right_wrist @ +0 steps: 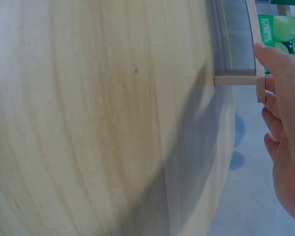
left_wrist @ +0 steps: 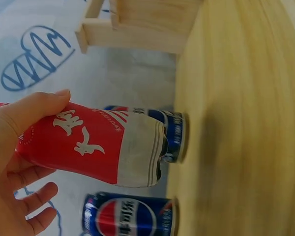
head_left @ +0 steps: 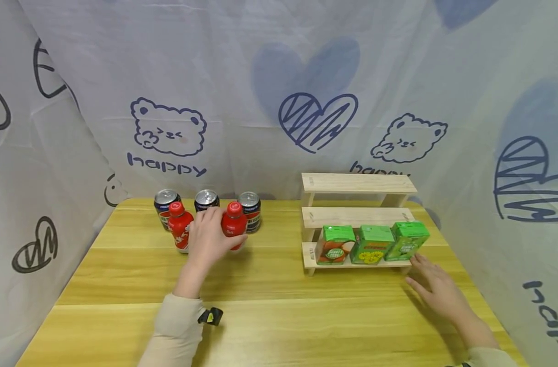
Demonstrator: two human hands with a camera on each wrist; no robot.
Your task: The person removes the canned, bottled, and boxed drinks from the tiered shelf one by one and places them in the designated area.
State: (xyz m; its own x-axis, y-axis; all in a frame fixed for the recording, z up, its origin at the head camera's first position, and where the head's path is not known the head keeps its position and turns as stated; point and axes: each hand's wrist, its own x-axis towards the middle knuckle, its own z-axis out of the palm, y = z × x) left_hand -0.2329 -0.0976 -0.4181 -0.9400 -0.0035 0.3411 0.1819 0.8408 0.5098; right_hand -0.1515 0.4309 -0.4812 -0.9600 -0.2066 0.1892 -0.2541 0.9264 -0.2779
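Observation:
My left hand (head_left: 207, 239) grips a red bottle (head_left: 234, 224) with a red cap, thumb on one side. In the left wrist view the red and white bottle (left_wrist: 83, 142) leans, its base raised off the table. A second red bottle (head_left: 180, 229) stands just left of that hand. My right hand (head_left: 436, 285) is at the right end of a three-step wooden shelf (head_left: 310, 257), fingers extended. In the right wrist view its thumb tip lies at the lowest step's edge, close to a green drink carton (right_wrist: 282, 37). That carton (head_left: 406, 242) sits tilted at the row's right end.
Dark blue cola cans stand behind the bottles: a left can (head_left: 164, 204), a middle can (head_left: 207, 199) and a right can (head_left: 251, 209). Two more green cartons, a left carton (head_left: 335, 247) and a middle carton (head_left: 372, 247), share the lowest step. A printed curtain (head_left: 242, 102) hangs behind the table (head_left: 269, 326).

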